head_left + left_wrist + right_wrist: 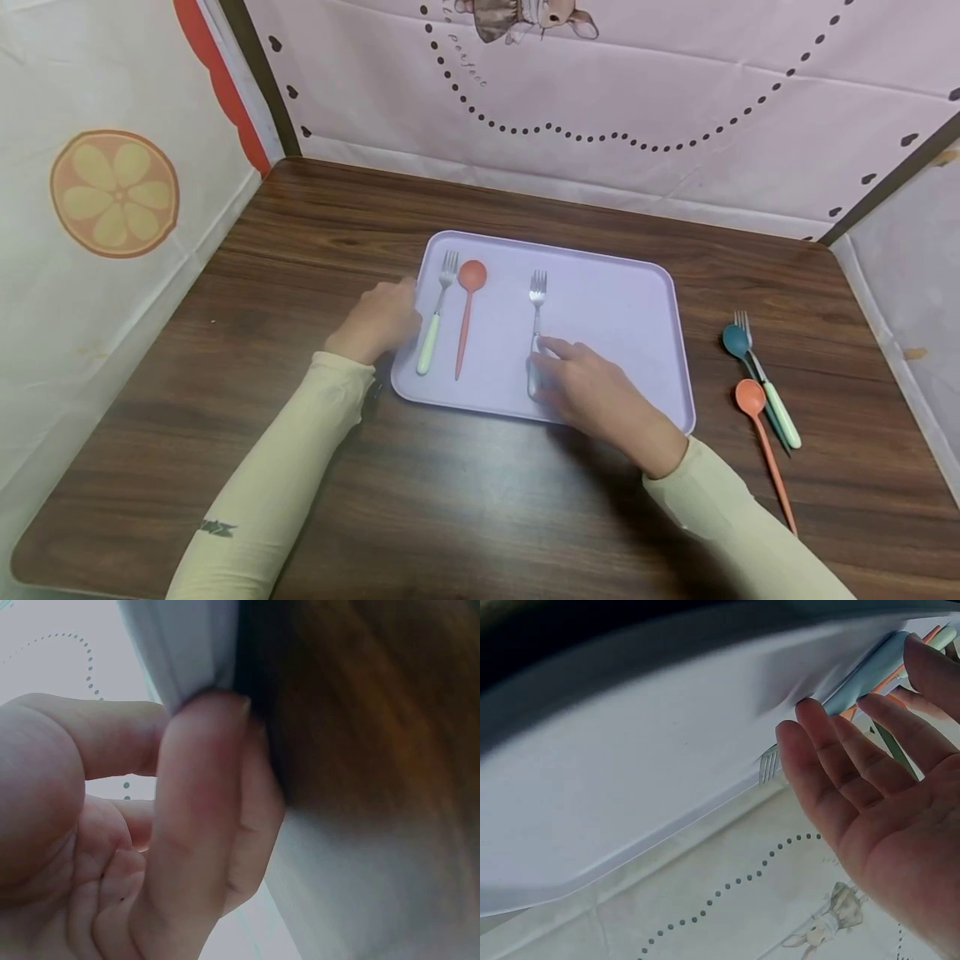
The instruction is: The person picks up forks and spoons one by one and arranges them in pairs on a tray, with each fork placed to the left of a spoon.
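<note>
A lilac rectangular tray lies on the wooden table. My left hand grips its left rim, thumb and fingers pinching the edge in the left wrist view. On the tray, a fork with a pale green handle lies beside an orange spoon. Nearer the middle is a fork with a pale blue handle, lying flat. My right hand is over that handle; its fingers are extended and spread, with fingertips at the handle. Part of this handle is hidden by the hand.
Right of the tray, on the table, lie a teal spoon, a second green-handled fork and another orange spoon, partly overlapping. Printed cloth walls stand along the back and sides.
</note>
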The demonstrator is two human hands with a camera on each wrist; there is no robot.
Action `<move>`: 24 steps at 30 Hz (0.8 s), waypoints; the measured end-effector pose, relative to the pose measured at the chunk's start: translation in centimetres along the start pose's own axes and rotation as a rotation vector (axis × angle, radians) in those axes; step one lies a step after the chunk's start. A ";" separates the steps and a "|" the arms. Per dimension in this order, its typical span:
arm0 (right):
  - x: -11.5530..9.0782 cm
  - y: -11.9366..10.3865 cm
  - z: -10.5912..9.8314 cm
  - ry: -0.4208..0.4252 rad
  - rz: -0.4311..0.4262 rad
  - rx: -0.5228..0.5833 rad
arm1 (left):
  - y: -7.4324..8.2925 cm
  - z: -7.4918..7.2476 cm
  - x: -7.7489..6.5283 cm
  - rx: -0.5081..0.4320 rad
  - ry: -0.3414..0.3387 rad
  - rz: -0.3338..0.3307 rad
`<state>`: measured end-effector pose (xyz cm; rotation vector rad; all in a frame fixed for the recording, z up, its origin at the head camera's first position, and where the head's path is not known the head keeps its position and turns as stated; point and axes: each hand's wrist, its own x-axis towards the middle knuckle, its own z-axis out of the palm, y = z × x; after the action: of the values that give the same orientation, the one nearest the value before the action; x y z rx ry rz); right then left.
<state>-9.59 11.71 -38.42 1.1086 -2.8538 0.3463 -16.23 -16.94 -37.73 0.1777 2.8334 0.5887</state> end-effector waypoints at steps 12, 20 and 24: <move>0.8 0.0 0.5 0.006 0.005 -0.012 | 0.0 0.1 0.2 0.009 -0.009 -0.005; 0.4 -0.1 0.4 -0.010 0.021 0.023 | -0.1 0.0 0.2 -0.001 -0.005 -0.001; 0.1 -0.1 0.3 0.002 0.015 0.040 | -0.1 0.0 0.2 -0.001 -0.009 -0.010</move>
<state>-9.54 11.47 -38.72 1.0931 -2.8669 0.4076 -16.40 -16.96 -37.83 0.1655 2.8234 0.5854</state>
